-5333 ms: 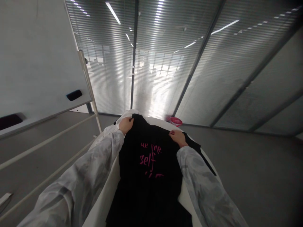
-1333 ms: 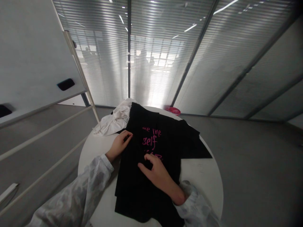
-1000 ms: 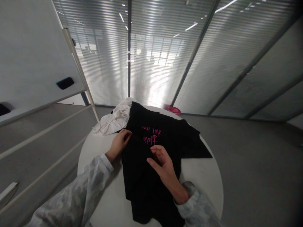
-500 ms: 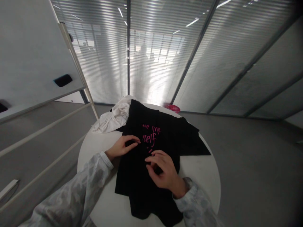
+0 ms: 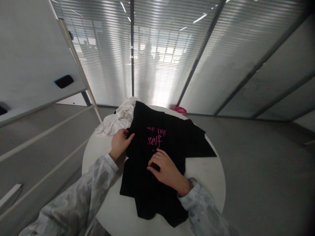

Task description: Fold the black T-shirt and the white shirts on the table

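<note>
A black T-shirt (image 5: pixel 172 131) with pink lettering (image 5: pixel 155 141) lies spread over a round white table (image 5: pixel 206 183). At the shirt's left edge is my left hand (image 5: pixel 119 143), its fingers curled at the fabric and its thumb lying over it; it appears to grip that edge. My right hand (image 5: pixel 167 170) rests over the middle of the shirt, just below the lettering. Its fingers are bent, with thumb and index tips close together on the black cloth. Whether a fold is pinched there is hard to see.
A crumpled white garment (image 5: pixel 118 118) lies at the table's back left. Behind the table, a pink basket (image 5: pixel 179 110) stands by the glass wall with blinds (image 5: pixel 157 65). A whiteboard (image 5: pixel 29 49) on a white frame (image 5: pixel 46 131) stands to the left.
My left hand has moved back and left from the shirt's middle to its left edge, where the fabric lies differently. My right hand has shifted slightly left, its fingers drawn closer together.
</note>
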The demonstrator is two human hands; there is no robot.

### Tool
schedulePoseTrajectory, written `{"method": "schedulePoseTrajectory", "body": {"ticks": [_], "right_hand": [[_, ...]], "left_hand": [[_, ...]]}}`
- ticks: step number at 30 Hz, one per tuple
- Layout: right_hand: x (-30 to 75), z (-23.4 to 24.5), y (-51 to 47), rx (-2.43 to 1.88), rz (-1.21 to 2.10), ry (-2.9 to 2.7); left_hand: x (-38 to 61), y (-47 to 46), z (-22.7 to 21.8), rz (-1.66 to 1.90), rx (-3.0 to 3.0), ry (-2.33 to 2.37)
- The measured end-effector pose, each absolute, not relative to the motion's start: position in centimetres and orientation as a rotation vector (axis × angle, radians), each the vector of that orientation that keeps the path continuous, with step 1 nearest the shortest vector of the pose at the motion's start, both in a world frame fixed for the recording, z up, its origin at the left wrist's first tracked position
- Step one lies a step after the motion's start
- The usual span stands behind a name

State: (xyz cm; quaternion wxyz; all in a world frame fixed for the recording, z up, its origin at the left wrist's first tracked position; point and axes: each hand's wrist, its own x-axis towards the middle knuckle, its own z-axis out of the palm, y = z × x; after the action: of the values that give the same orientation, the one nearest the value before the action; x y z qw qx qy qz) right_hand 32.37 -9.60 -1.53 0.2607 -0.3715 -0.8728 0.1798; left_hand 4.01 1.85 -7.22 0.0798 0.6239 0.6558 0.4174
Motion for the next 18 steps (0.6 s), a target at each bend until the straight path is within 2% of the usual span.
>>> {"method": "schedulePoseTrajectory", "body": {"ticks": [6, 11, 18], "right_hand": [[33.1, -0.6, -10.2, -0.77, 0.778, -2.279], [32.8, -1.5, -10.3, -0.652, 0.927, -2.369], [33.5, -0.9, -9.6, -0.999, 0.427, -2.414]], "left_hand": [[3.0, 2.7, -8.1, 1.073, 1.934, 1.842], [3.3, 3.2, -8.2, 1.303, 1.787, 1.634], [4.1, 3.3, -7.9, 1.46, 1.651, 1.469]]}}
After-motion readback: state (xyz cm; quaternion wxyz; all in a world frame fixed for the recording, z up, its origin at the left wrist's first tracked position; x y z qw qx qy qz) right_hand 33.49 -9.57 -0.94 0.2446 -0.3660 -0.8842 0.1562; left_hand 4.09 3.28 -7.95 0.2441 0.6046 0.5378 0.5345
